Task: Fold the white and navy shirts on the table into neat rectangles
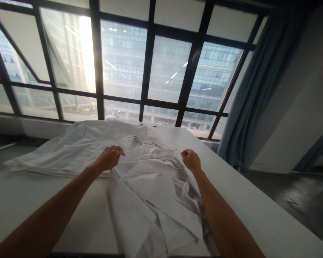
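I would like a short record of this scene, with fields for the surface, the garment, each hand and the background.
surface: white table
garment: white shirt, crumpled, lying on the table
other cloth: pile of white fabric at the left, behind the shirt
left hand: resting on the cloth, fingers curled
right hand: pinching the shirt edge
background: large window with dark frames, blue curtain at the right

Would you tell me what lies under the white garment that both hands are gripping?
The white garment lies on the white table; its far end overlaps a pile of white cloth. The left hand and right hand pinch it. Anything beneath is covered.
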Demonstrator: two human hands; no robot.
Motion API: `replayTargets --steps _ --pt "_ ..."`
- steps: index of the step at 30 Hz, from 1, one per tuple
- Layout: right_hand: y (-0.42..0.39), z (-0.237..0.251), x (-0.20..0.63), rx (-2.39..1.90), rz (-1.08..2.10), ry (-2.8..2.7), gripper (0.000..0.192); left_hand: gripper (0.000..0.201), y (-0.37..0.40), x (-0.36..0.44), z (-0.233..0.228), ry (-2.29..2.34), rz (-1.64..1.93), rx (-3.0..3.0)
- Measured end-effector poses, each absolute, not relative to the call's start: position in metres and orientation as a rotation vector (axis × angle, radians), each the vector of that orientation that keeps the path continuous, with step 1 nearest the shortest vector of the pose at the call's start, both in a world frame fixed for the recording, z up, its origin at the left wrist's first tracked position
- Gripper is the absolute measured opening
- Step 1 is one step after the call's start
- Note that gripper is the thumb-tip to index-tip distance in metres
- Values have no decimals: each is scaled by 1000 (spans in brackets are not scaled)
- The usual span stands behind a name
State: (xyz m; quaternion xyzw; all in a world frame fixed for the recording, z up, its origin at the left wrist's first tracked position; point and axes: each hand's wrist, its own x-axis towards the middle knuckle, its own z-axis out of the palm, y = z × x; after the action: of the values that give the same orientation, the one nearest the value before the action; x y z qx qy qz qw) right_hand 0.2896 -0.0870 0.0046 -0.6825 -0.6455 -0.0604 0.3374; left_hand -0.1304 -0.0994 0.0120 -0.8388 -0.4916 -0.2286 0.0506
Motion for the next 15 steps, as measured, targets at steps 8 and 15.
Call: replayTargets --steps 8,15 --pt "-108 -7 202 -1208 213 -2404 12 31 -103 -72 -25 -1586 -840 -2817" --pt "-85 7 276 -1246 279 -1994 24 38 -86 -120 9 -1608 -1008 -2779"
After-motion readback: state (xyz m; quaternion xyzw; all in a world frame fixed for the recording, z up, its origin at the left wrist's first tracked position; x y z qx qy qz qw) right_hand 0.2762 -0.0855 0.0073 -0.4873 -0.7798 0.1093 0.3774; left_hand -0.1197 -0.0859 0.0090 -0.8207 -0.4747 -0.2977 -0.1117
